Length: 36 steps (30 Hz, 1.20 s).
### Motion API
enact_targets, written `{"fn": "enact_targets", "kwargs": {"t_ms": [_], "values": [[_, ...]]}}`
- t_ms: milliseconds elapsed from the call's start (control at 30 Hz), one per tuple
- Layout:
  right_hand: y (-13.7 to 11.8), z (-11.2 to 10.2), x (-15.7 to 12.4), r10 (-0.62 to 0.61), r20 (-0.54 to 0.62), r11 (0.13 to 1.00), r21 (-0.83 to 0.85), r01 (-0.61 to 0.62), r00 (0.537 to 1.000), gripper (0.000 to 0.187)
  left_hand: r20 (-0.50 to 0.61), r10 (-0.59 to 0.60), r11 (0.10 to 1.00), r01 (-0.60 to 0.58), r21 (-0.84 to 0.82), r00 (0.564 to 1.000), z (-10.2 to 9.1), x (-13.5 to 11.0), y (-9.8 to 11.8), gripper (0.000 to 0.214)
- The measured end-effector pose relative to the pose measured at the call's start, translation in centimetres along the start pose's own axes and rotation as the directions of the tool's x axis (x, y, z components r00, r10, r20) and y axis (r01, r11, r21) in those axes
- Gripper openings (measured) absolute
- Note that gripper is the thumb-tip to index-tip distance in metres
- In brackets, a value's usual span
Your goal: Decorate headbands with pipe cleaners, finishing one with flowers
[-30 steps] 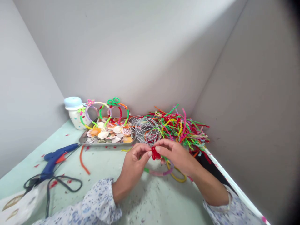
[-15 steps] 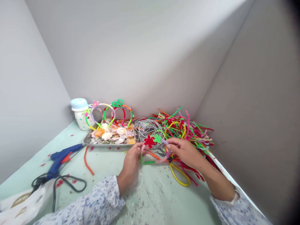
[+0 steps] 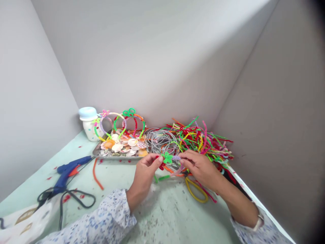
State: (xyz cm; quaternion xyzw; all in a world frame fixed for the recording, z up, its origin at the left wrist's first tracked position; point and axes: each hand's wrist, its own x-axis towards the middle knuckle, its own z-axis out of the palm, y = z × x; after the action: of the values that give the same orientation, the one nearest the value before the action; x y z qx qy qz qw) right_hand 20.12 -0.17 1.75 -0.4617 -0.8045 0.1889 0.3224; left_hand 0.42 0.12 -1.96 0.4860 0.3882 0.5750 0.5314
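Note:
Between my two hands is a headband wrapped in pipe cleaner, with lilac, pink and green stretches. A green pipe-cleaner flower sits on its top, and beside it a red flower is partly covered by my fingers. My left hand is closed, thumb and fingers pinching the band at the red flower. On the other side my right hand pinches the lilac stretch close to the green flower. The band's lower ends hang just above the table.
Behind lie a metal tray of shells with finished headbands standing in it, coiled wire hoops and a heap of pipe cleaners. At left are a blue glue gun with its cord, an orange pipe cleaner and a white jar. Yellow scissor handles lie right.
My left hand has moved up and its thumb and fingers now close over the red flower, which showed fully before. The right hand stays on the lilac stretch.

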Motion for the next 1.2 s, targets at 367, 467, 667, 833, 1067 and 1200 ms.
{"fn": "enact_targets", "kwargs": {"t_ms": [367,467,667,833,1067,1200], "values": [[0.0,0.4,0.0,0.037,-0.012,0.999,0.02,-0.036,0.999,0.021,-0.01,-0.077,0.984,0.074,-0.163,0.997,0.3,-0.1,-0.1,0.013],[0.4,0.5,0.1,0.053,0.014,0.998,0.021,-0.053,0.998,0.02,-0.031,-0.085,0.979,0.077,-0.188,0.996,0.3,-0.1,0.0,0.012],[1.3,0.9,0.0,0.068,0.034,0.998,0.002,-0.068,0.997,0.02,-0.039,-0.091,0.964,0.078,-0.254,0.995,0.4,0.0,0.1,0.013],[1.5,-1.2,1.4,0.153,-0.135,0.988,0.014,-0.153,0.979,0.026,-0.154,-0.109,0.96,0.064,-0.274,0.982,-0.7,0.9,-1.2,0.033],[-2.8,-1.3,12.1,-0.086,-0.2,0.989,-0.138,0.059,0.976,0.025,0.045,-0.024,0.99,0.017,0.142,0.999,-0.8,-0.1,-4.2,0.015],[-5.1,4.4,19.6,-0.212,-0.112,0.967,-0.164,0.193,0.971,0.023,0.229,-0.036,0.934,-0.049,0.355,0.973,-0.8,-0.7,-4.8,0.013]]}}
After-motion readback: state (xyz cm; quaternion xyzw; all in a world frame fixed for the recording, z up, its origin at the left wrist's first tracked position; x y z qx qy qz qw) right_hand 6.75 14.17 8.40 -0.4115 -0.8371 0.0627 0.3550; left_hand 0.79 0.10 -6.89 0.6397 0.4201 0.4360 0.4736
